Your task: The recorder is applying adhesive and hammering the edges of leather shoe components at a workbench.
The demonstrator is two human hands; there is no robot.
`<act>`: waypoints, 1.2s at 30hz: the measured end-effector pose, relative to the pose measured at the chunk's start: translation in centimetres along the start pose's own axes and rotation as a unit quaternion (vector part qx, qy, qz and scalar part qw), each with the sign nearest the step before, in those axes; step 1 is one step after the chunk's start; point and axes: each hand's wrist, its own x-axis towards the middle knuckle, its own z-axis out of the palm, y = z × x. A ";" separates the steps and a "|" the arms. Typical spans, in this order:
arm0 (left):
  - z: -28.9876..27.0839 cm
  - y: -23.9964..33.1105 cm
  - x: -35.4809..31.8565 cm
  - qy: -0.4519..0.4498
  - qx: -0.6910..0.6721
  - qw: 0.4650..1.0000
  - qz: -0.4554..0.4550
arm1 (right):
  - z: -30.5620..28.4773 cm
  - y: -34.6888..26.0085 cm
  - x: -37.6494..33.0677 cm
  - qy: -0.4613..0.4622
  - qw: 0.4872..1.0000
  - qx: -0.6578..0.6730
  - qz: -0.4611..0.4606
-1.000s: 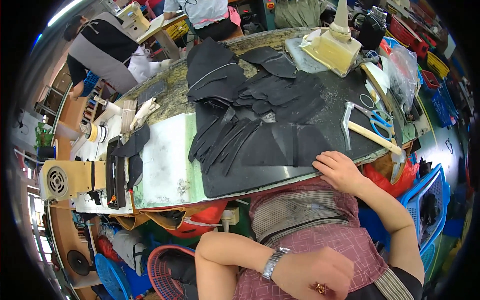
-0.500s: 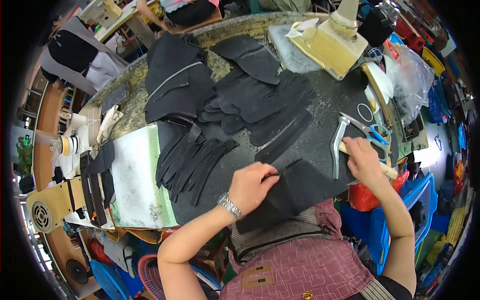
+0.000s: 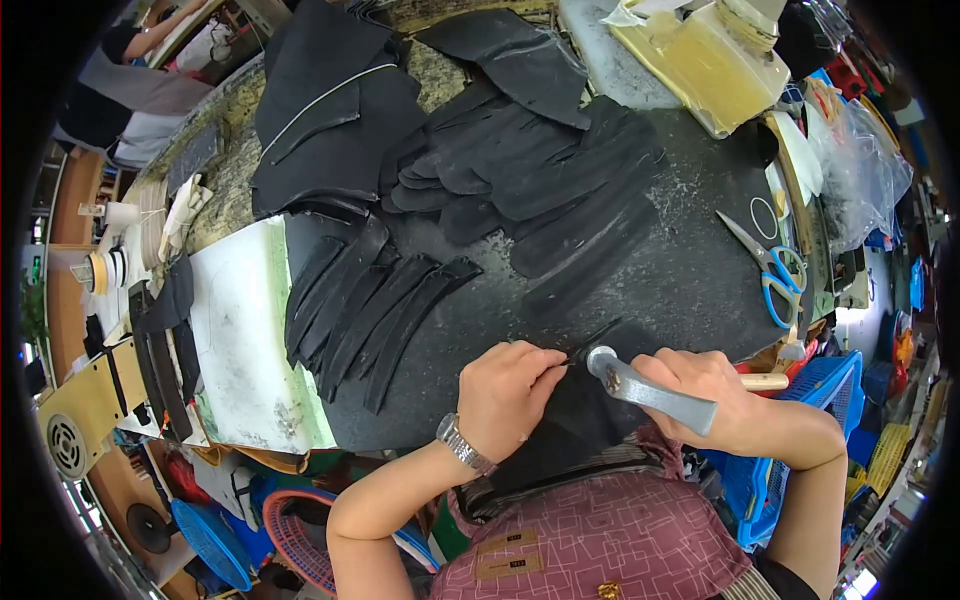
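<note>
At the near edge of the dark work table lies a black sheet piece [image 3: 575,425], perhaps leather or fabric. My left hand [image 3: 505,400], with a metal watch on its wrist, pinches the piece's upper edge between thumb and fingers. My right hand [image 3: 715,395] is wrapped round the wooden handle of a hammer [image 3: 655,393]. The hammer's grey metal head hangs over the piece, close to my left fingertips; I cannot tell whether it touches. Left of my hands, narrow black strips [image 3: 395,330] lie side by side. Blue-handled scissors [image 3: 772,265] rest to the right.
Overlapping black cut pieces [image 3: 540,180] cover the table's middle, with larger black panels [image 3: 320,110] behind. A white board [image 3: 240,340] stands at the left and a yellowish machine base [image 3: 700,70] at the far right. A blue basket [image 3: 850,400] sits below the right edge. Another person [image 3: 140,90] is at upper left.
My right hand has taken up the hammer from the table and brought it left over the black piece. My left hand keeps its pinch on the edge. The view has shifted slightly.
</note>
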 end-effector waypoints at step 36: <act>0.1 0.8 -0.9 0.058 0.221 0.953 0.200 | -0.4 -1.9 2.3 -0.037 0.998 -0.023 0.038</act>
